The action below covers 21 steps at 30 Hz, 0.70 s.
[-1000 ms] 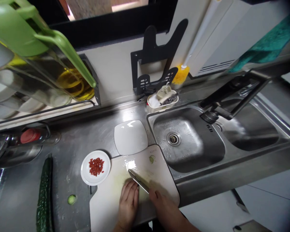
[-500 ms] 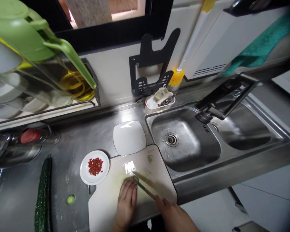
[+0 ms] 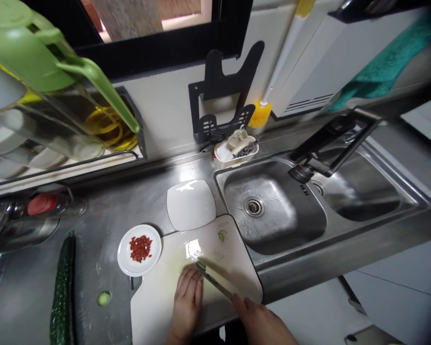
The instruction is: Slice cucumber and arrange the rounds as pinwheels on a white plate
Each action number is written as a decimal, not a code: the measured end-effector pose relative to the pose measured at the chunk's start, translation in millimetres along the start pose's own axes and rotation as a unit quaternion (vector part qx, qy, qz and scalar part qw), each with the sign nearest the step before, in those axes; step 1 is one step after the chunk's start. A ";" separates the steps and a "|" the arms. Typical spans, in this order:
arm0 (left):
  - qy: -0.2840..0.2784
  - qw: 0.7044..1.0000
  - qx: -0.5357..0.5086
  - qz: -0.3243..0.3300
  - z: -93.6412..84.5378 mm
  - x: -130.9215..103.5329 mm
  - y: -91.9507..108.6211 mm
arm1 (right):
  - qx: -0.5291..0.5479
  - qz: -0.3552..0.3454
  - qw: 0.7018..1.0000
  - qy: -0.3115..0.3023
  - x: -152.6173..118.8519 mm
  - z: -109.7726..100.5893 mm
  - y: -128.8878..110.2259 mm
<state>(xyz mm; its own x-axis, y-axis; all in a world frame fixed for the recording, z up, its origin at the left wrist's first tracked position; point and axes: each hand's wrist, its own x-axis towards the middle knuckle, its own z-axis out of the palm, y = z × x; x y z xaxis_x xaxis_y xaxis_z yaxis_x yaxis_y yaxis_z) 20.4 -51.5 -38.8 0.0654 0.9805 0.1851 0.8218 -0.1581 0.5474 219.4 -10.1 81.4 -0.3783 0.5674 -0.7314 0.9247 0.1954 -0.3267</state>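
My right hand [image 3: 260,320] grips a kitchen knife [image 3: 221,287] by its handle, the blade slanting up and left across the white cutting board [image 3: 237,268]. My left hand [image 3: 187,299] is closed on the board beside the blade, fingers curled over a piece of cucumber that they almost wholly hide. At the blade's tip shows a small green cucumber slice [image 3: 201,265]. Farther back on the board is a thin green scrap or printed mark [image 3: 221,235]; I cannot tell which.
Left of the board stands a white plate [image 3: 124,256] with red goji-like berries [image 3: 141,248]. A whole cucumber [image 3: 62,292] and a cut cucumber end [image 3: 103,298] lie on the steel counter. A square white plate [image 3: 191,206] touches the board's back edge. The sink [image 3: 273,211] is at right.
The view has shifted slightly. The knife blade has turned a little beside my left fingers, and the green slice at its tip shows more clearly. Both hands stay almost in place.
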 end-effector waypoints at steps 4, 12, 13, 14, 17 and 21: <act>0.002 1.000 0.002 0.002 0.6 0.2 -1.0 | -0.001 -0.001 1.000 -0.008 0.0 -1.3 -0.4; 0.010 1.000 -0.008 0.005 0.3 2.7 -0.7 | 0.011 -0.001 1.000 0.006 0.7 0.0 0.5; 0.009 1.000 -0.011 0.001 -0.1 3.1 -0.1 | 0.012 0.001 1.000 0.005 0.8 -0.1 0.4; 0.008 1.000 -0.013 -0.003 -0.5 3.5 0.3 | 0.014 0.001 1.000 0.006 0.9 -0.3 0.4; 0.006 1.000 -0.019 -0.007 -0.9 3.5 0.9 | 0.018 -0.006 1.000 0.011 1.3 -1.1 0.1; 0.003 1.000 -0.014 -0.006 -0.1 1.6 0.3 | 0.012 -0.006 1.000 0.012 2.2 -4.4 -1.1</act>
<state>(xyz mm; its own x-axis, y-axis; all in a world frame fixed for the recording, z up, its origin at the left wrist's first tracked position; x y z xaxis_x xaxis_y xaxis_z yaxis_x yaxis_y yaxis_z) 20.7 -49.9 -38.2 0.0519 0.9818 0.1825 0.8059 -0.1491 0.5730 217.8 -5.5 82.7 -0.3889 0.5836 -0.7128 0.9184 0.1843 -0.3501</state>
